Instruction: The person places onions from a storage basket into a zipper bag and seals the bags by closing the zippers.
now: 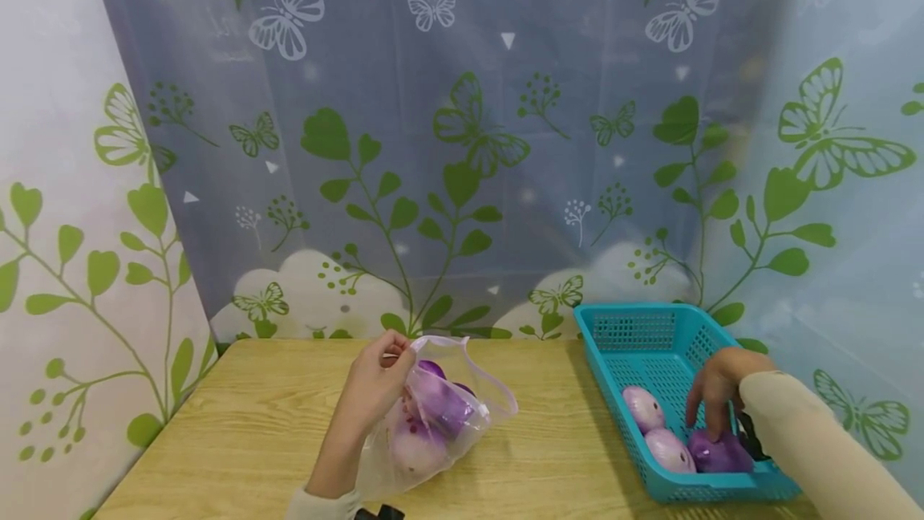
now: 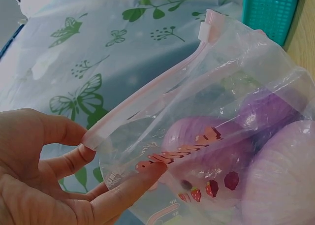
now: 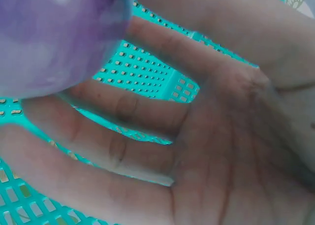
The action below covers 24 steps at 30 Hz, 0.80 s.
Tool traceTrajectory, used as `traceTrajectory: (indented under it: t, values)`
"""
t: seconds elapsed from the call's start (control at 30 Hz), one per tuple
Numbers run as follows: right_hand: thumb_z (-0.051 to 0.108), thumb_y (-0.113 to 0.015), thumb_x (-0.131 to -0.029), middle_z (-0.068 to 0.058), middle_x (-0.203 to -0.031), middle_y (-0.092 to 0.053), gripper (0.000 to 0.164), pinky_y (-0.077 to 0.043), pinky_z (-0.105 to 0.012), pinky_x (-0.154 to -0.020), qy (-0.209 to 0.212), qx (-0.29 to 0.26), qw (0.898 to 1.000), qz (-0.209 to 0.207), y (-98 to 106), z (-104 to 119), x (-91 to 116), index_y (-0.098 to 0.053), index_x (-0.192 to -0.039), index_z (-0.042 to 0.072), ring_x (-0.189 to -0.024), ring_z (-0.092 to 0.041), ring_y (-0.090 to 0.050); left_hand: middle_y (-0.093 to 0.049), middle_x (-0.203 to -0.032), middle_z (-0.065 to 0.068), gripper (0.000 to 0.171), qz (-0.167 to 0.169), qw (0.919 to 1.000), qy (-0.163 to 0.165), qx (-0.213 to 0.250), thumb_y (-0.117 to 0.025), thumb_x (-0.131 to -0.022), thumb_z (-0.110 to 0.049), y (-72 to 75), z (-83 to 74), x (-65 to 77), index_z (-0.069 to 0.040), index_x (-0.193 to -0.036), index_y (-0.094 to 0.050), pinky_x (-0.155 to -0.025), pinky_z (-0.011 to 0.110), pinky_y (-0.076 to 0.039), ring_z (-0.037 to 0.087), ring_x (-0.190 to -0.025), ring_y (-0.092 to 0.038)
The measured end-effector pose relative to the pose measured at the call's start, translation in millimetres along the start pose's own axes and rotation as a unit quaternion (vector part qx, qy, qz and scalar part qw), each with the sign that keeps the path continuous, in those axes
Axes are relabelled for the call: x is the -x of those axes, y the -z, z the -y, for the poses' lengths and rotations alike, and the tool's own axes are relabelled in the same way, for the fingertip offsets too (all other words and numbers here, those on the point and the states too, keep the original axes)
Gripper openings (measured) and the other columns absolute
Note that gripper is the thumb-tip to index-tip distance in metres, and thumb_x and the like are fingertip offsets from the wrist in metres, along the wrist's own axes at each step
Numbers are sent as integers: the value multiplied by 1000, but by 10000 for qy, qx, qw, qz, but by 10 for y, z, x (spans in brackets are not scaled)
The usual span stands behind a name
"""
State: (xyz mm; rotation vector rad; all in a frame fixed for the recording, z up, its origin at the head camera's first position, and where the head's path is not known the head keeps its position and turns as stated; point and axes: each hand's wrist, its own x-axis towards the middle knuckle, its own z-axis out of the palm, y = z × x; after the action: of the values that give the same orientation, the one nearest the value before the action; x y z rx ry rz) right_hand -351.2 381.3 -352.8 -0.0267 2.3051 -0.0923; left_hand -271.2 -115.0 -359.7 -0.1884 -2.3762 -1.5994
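My left hand (image 1: 378,379) pinches the pink-edged mouth of a clear zip bag (image 2: 147,136) between thumb and fingers. A pink slider (image 2: 205,31) sits at the far end of the bag's zip strip. Inside the bag are several purple-and-white onions (image 2: 206,158), seen through the printed plastic. Over at the right, my right hand (image 1: 718,387) reaches down into a turquoise basket (image 1: 653,315) and grips a dark purple onion (image 1: 718,452) with its fingers. In the right wrist view this purple onion (image 3: 59,43) lies against the fingers, blurred and partly cut off.
Two paler onions, one of them (image 1: 642,409) behind the other (image 1: 670,450), lie in the basket left of my right hand. A wooden table (image 1: 238,424) carries bag and basket. Printed curtains (image 1: 462,207) stand behind and at both sides.
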Motion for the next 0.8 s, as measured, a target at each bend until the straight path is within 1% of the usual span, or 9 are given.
traceTrajectory:
  t: [0.13,0.23,0.33,0.4,0.57,0.73,0.8]
  values:
    - [21,-79,-88,-4,-113,-74,35,-58,-54,-99,8,-97,9999,43,-6,23,-4,-74,-122,29,-111,-37,-69,-65,-105,14,6,-21,10000,-20,-50,-60,-99,-12,2,0,3,-7,-97,-63,-58,27,-56,25,-94,-68]
    - [17,-78,-89,-7,-114,-73,33,-56,-55,-103,95,-136,9998,130,-2,32,-14,-75,-120,27,-114,-38,-68,-65,-105,14,6,-37,9999,-34,-91,-60,-98,-12,4,2,7,-8,-97,-63,-59,26,-56,27,-99,-68]
    - [13,-77,-89,-6,-111,-73,31,-56,-53,-104,168,-208,9995,137,-1,35,-20,-76,-117,26,-111,-32,-70,-65,-106,14,6,-34,10000,-32,-85,-60,-99,-12,7,6,10,-8,-97,-63,-60,26,-55,28,-100,-68]
    - [11,-78,-88,-6,-109,-73,29,-58,-51,-101,205,-264,9994,50,-16,30,-24,-77,-114,25,-107,-29,-71,-65,-106,14,6,-39,9999,-32,-90,-60,-99,-13,7,11,9,-8,-97,-63,-61,26,-55,28,-101,-68]
    - [10,-78,-88,-8,-114,-71,28,-60,-50,-98,179,-445,9988,15,-37,27,-44,-77,-113,23,-103,-29,-72,-65,-107,14,6,-52,9999,-31,-116,-60,-98,-13,6,23,1,-8,-97,-64,-63,26,-55,29,-102,-68]
    - [13,-79,-88,-9,-116,-70,29,-60,-49,-97,26,-365,9993,82,-37,68,-38,-77,-114,27,-103,-26,-72,-65,-106,14,7,-21,10000,-28,-42,-60,-98,-13,3,19,0,-7,-97,-64,-61,29,-58,26,-99,-69]
    - [14,-80,-88,-8,-117,-69,29,-60,-48,-97,9,-229,9997,86,-37,79,-38,-77,-113,29,-103,-25,-71,-65,-106,14,7,-3,10000,-35,0,-60,-98,-13,4,17,-1,-7,-97,-63,-61,32,-59,25,-97,-69]
